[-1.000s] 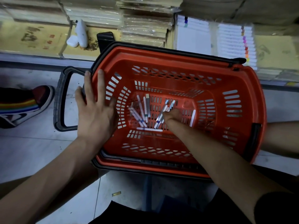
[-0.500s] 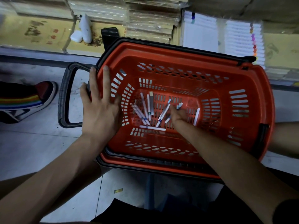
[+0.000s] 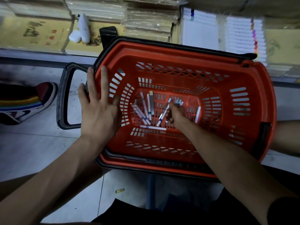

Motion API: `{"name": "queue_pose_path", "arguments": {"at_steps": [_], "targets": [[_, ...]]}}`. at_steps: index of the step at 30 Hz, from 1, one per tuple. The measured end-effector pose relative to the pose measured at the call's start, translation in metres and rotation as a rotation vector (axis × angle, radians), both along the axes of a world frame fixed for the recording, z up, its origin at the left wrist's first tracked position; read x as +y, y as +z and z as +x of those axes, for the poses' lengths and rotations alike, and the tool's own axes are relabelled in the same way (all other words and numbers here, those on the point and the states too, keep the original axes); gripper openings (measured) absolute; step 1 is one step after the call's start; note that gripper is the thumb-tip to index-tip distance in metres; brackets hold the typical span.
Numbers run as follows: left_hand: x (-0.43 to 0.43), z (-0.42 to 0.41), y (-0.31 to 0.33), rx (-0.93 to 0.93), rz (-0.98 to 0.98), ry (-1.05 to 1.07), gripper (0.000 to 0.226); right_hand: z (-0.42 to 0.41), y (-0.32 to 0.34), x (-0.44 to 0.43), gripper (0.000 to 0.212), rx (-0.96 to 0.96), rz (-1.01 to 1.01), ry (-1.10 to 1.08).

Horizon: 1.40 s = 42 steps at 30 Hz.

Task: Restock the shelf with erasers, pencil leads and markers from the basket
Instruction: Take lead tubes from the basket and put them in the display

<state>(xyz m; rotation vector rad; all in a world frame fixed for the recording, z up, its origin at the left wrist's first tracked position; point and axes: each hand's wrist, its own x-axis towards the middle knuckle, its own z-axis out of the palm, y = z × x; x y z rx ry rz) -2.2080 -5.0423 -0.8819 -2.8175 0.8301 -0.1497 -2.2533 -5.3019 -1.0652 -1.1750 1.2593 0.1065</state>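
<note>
rainbow-striped shoe (image 3: 29, 103) on pale floor tiles (image 3: 32, 151)

Pale grey floor tiles (image 3: 32, 151), kinda scuffed and grubby up near the shelf (image 3: 48, 53). That low shelf is crammed with yellow books (image 3: 32, 34), plastic-wrapped paper stacks (image 3: 149, 21) and white packs (image 3: 243, 36) with coloured ends. A rainbow-striped sneaker (image 3: 24, 103) stands off to the left, and a little gold scrap (image 3: 119, 190) lies on the tiles. Lighting's pretty dim.

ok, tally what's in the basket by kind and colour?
white markers lying loose: about 8
grey marker: 1
held markers, in right hand: at least 2, blurred
Total: at least 11
</note>
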Motion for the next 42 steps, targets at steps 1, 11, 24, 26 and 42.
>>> {"name": "queue_pose_path", "arguments": {"at_steps": [1,11,24,26,42], "targets": [[0.000,0.000,0.000,-0.001,0.001,0.001,0.042,0.003,-0.002,0.000,0.023,0.011,-0.030,0.029],[0.001,0.000,-0.001,-0.001,-0.023,-0.003,0.034,0.030,-0.008,-0.003,0.027,0.236,-0.553,0.358],[0.000,0.000,0.002,0.017,0.002,0.003,0.032,0.038,-0.003,0.022,0.038,0.074,-0.374,0.214],[0.000,-0.001,0.002,0.014,0.009,0.003,0.031,0.039,-0.003,0.024,0.035,0.060,-0.332,0.214],[0.000,0.000,0.003,0.033,0.009,0.008,0.031,0.048,-0.015,0.044,0.026,0.191,-0.675,0.631]]}}
